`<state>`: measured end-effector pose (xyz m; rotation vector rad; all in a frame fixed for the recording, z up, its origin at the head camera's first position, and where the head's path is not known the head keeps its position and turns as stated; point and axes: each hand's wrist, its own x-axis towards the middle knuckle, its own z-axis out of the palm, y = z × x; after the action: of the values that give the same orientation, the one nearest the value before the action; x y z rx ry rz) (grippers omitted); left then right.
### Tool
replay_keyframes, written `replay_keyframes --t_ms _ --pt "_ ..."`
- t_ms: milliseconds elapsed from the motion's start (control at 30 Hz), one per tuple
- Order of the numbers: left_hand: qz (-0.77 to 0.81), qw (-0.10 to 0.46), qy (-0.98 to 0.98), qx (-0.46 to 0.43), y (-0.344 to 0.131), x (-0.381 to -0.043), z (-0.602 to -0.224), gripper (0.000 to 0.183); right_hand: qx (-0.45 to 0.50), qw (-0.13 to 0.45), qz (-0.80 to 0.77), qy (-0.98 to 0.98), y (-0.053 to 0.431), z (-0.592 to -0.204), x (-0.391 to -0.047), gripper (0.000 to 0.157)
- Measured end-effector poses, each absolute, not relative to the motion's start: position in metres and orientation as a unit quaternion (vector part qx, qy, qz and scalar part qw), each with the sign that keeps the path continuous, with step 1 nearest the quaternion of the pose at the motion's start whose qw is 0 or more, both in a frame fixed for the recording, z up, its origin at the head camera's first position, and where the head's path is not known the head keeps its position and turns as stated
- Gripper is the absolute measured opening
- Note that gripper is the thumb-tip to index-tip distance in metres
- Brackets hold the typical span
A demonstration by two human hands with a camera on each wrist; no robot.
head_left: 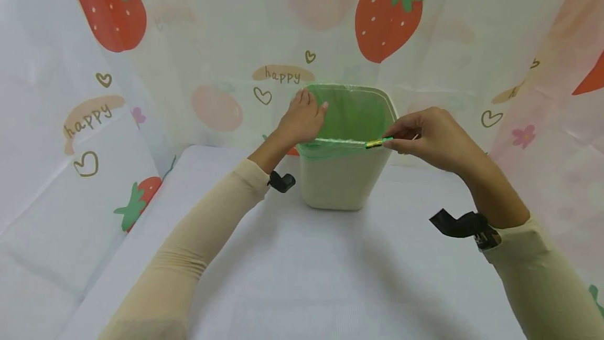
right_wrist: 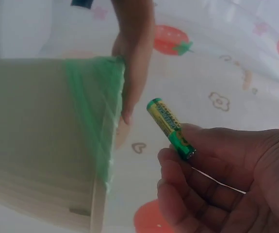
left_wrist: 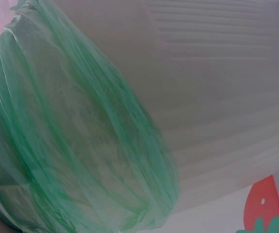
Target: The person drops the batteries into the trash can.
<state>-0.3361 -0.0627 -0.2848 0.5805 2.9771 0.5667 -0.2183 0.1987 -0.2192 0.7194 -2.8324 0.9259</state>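
A cream waste bin (head_left: 337,182) stands upright, lined with a thin green plastic bag (head_left: 351,112) folded over its rim. My left hand (head_left: 304,117) rests at the bin's left rim, fingers extended and thumb apart from them. In the left wrist view the bag (left_wrist: 90,136) hangs in creases down the bin's outer wall (left_wrist: 217,97). Between thumb and fingertips, my right hand (head_left: 431,135) pinches a green and yellow battery (head_left: 375,144) by one end, at the right front of the rim. The right wrist view shows the battery (right_wrist: 171,127) beside the bag-covered rim.
The bin stands on a white-covered table (head_left: 302,277). Close behind it hangs a pale curtain (head_left: 226,30) printed with strawberries, hearts and lettering. A black strap (head_left: 460,224) sticks out from the right wrist, another strap (head_left: 282,181) from the left.
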Motion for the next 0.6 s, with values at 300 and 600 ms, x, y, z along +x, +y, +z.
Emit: replay_keyframes --t_ms 300,600 --pt "0.191 0.029 0.963 0.187 -0.063 -0.337 -0.288 0.071 0.206 0.041 0.333 -0.919 0.185 -0.204 -0.249 0.013" --pt "0.19 0.023 0.964 0.185 -0.063 -0.339 -0.289 0.071 0.206 0.027 0.307 -0.929 0.161 -0.204 -0.288 0.016"
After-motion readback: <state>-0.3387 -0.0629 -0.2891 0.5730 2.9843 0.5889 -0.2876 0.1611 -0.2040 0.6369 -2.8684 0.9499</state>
